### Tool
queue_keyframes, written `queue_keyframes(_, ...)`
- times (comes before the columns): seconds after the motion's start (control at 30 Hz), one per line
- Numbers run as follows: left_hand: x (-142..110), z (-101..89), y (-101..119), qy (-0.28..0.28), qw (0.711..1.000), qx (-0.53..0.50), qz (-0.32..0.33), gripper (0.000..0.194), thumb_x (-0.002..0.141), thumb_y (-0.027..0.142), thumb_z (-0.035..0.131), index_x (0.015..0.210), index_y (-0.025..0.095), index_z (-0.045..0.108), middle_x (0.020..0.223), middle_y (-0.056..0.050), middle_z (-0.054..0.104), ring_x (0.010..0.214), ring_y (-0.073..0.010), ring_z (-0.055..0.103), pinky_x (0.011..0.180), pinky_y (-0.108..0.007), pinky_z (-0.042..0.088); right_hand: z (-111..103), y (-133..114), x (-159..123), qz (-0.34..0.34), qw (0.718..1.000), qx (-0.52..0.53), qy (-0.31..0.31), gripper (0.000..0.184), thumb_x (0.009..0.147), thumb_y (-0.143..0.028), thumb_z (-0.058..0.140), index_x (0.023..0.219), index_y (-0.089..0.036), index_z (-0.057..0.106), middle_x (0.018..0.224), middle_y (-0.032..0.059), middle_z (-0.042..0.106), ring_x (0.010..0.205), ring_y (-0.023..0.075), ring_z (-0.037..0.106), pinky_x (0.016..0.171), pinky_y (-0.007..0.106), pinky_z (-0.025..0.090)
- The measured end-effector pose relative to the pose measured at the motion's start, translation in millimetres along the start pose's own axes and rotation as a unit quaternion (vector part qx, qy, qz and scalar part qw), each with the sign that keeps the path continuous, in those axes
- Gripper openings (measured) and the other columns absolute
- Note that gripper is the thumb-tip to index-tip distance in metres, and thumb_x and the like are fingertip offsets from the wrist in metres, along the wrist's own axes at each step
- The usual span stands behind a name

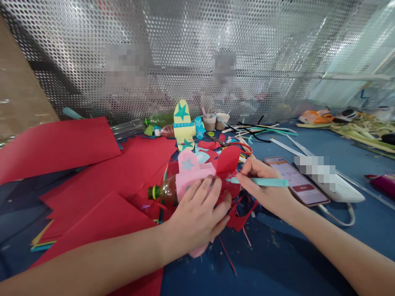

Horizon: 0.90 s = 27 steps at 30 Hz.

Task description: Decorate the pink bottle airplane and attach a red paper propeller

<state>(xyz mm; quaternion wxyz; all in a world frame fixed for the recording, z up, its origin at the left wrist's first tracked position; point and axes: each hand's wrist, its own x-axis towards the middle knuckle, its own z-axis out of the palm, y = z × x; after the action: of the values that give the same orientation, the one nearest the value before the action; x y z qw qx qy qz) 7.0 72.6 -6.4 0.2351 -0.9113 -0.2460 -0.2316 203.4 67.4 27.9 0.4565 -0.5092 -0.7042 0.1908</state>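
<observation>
A green plastic bottle (168, 190) wrapped in pink paper (194, 174) lies on its side, its cap pointing left. My left hand (202, 205) rests over the wrapped body, fingers curved across it and thumb out of sight. Pinched in my right hand (262, 187) is a light blue marker (268, 181), its tip at the red paper piece (228, 162) on the bottle's right end. A pale blue star marks the pink rounded flap (187, 160). Behind it stands a yellow paper plane shape (182, 123) with teal stars, around another bottle.
Red paper sheets (129, 164) spread over the left side. Scissors (228, 142) with red handles lie among scraps behind the bottle. A phone (296, 179) and a white power bank (342, 185) with a cable sit right. Perforated metal sheeting (179, 49) borders the blue table's back.
</observation>
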Motion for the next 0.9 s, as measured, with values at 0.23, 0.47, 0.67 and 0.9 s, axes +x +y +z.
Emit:
queue_keyframes(0.23, -0.5, -0.2, 0.3, -0.004, 1.0, -0.004, -0.001, 0.032, 0.09, 0.039, 0.05, 0.114, 0.019, 0.058, 0.126, -0.015, 0.054, 0.118, -0.0318, 0.047, 0.095, -0.042, 0.038, 0.3, 0.2, 0.0, 0.001, 1.0, -0.008, -0.004, 0.023, 0.081, -0.018, 0.053, 0.065, -0.023, 0.038, 0.052, -0.0093, 0.035, 0.044, 0.0076, 0.03, 0.042, 0.022, 0.025)
queue_keyframes(0.47, -0.4, -0.8, 0.3, -0.004, 1.0, -0.004, -0.003, 0.032, 0.09, 0.039, 0.05, 0.114, 0.019, 0.058, 0.126, -0.014, 0.054, 0.119, -0.0323, 0.047, 0.094, -0.043, 0.039, -0.3, 0.6, -1.6, 0.018, 1.0, -0.016, -0.012, 0.023, 0.082, -0.02, 0.054, 0.065, -0.023, 0.038, 0.053, -0.0086, 0.035, 0.045, 0.0082, 0.031, 0.043, 0.023, 0.025)
queue_keyframes(0.67, -0.5, -0.3, 0.1, -0.004, 1.0, -0.005, -0.003, 0.031, 0.09, 0.038, 0.049, 0.113, 0.019, 0.058, 0.125, -0.014, 0.054, 0.117, -0.0321, 0.048, 0.094, -0.042, 0.039, -0.4, 1.2, -1.7, 0.016, 1.0, -0.013, -0.012, 0.023, 0.082, -0.02, 0.054, 0.065, -0.023, 0.038, 0.052, -0.0089, 0.035, 0.045, 0.0084, 0.031, 0.044, 0.023, 0.026)
queue_keyframes(0.9, -0.8, 0.2, 0.2, -0.002, 1.0, -0.003, -0.001, 0.032, 0.09, 0.038, 0.048, 0.115, 0.019, 0.057, 0.126, -0.014, 0.054, 0.119, -0.0325, 0.047, 0.094, -0.042, 0.039, -0.2, -0.5, -1.0, 0.008, 1.0, -0.02, -0.006, 0.024, 0.081, -0.02, 0.054, 0.064, -0.023, 0.037, 0.052, -0.0086, 0.035, 0.045, 0.0084, 0.03, 0.043, 0.023, 0.026)
